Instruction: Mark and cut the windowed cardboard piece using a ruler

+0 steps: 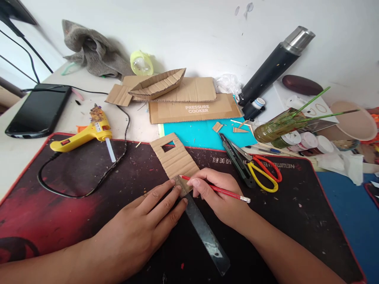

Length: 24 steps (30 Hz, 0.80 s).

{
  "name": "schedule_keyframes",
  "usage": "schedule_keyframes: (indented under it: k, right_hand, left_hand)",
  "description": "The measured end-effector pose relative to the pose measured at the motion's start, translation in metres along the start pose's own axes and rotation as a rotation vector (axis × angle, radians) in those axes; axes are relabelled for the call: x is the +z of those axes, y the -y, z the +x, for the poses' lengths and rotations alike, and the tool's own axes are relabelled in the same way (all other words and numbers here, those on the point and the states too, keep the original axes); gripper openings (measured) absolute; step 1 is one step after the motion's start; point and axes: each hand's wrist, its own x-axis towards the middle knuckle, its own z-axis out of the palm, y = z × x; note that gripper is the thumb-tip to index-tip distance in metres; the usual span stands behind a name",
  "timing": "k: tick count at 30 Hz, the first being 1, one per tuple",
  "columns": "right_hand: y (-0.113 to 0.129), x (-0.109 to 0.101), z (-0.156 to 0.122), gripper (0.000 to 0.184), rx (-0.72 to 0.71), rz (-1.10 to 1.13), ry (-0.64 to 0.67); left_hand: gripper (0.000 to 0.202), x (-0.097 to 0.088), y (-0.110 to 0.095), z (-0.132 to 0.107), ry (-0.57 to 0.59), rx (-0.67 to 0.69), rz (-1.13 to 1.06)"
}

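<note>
My left hand (148, 225) lies flat with fingers stretched out, pressing a clear ruler (204, 232) onto a small cardboard piece (174, 157) that has a square hole cut near its far end. My right hand (219, 195) is closed around a red pencil (225, 192), its tip touching the cardboard beside the ruler's upper end. Both rest on a black and red desk mat (74, 197).
A yellow glue gun (85, 136) with its black cord lies at the left. Yellow-handled scissors (265, 171) and a utility knife (237, 159) lie right of my hands. Behind: cardboard boat (158, 83), flat cardboard sheets (192, 108), turquoise board (201, 134), black flask (275, 65), phone (38, 110).
</note>
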Motion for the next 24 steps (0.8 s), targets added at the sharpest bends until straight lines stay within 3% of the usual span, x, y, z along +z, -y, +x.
schedule_keyframes:
  k: [24]
  right_hand:
    - [-0.0005,0.0018,-0.0011,0.026,-0.019,-0.050,0.012]
  left_hand:
    - [0.056,-0.0007,0.0000,0.0005,-0.027,0.014,0.021]
